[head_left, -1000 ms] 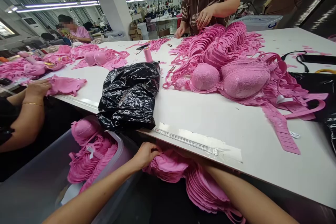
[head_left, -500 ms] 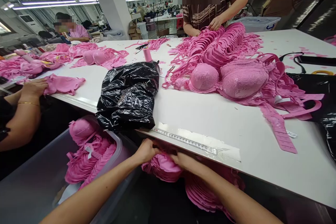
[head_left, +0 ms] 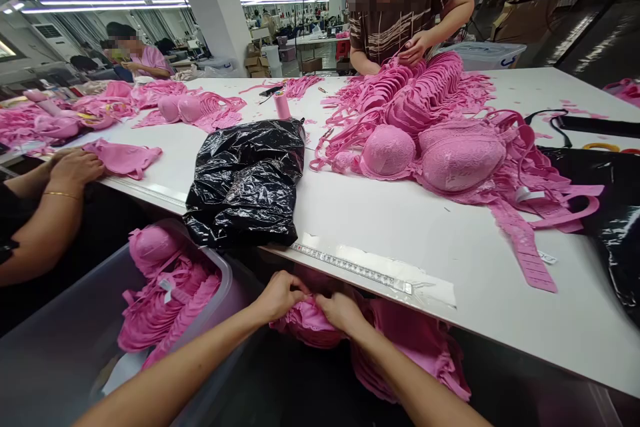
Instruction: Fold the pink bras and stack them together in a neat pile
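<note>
Both my hands reach under the front edge of the white table (head_left: 380,227). My left hand (head_left: 280,295) and my right hand (head_left: 343,310) are closed on a stack of pink bra cups (head_left: 310,325) held below the table edge. More pink fabric (head_left: 410,347) hangs beside my right forearm. A measuring tape (head_left: 350,268) is taped flat along the table edge just above my hands. A long pile of pink bras (head_left: 430,133) lies across the table beyond.
A crumpled black plastic bag (head_left: 247,180) lies on the table at left. A grey bin (head_left: 65,347) with pink bras (head_left: 165,287) stands below left. A co-worker's hands (head_left: 75,170) rest on a pink bra (head_left: 123,157) at left; another person (head_left: 410,7) handles the pile opposite. A pink thread spool (head_left: 283,105) stands behind the bag.
My right hand came out from under the table edge and closed on the pink stack next to my left hand. The stack has bunched up toward my hands.
</note>
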The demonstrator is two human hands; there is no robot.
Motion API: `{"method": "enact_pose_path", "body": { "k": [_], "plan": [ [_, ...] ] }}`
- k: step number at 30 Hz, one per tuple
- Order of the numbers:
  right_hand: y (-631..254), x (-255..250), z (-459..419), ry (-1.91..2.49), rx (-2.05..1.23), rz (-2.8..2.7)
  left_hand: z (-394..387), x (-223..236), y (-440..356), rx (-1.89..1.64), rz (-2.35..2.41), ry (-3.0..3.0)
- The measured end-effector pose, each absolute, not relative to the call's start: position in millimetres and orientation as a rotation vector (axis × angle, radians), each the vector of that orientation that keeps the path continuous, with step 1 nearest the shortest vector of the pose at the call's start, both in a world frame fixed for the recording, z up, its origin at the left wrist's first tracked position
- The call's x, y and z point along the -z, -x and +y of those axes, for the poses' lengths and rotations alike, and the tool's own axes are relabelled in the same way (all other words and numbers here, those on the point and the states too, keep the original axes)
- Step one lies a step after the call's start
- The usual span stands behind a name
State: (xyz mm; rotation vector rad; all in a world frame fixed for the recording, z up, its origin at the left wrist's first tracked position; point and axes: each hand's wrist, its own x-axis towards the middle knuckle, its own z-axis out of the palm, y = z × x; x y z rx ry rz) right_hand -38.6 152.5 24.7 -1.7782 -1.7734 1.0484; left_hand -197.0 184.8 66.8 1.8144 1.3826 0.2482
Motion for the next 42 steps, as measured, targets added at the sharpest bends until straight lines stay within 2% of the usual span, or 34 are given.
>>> {"method": "enact_pose_path", "body": {
  "k": [13,24,32,36,42],
  "plan": [
    [51.5,-25.7,144.1,1.597,-0.868,-1.637,177.9,-66.9,186.0,-0.414,1.504,-1.744],
    [52.4,-39.3,139.5,1.566,-0.887,-1.708,187.6,-68.1,188.3,-0.386,1.209,-1.944],
    [42.9,-34.6,142.1,1.553,-0.95,-1.535,181.5,-63.4,187.8,-0.636,1.258,-1.229],
    [39.7,-47.0,134.9,1.417,-1.08,-1.505,166.6,-79.9,186.4,-0.608,1.384,-1.106],
    [35.0,-70.5,122.4,1.198,-1.084,-1.479,145.8,-99.6,186.8,-0.529,1.19,-1.054]
  ]
}}
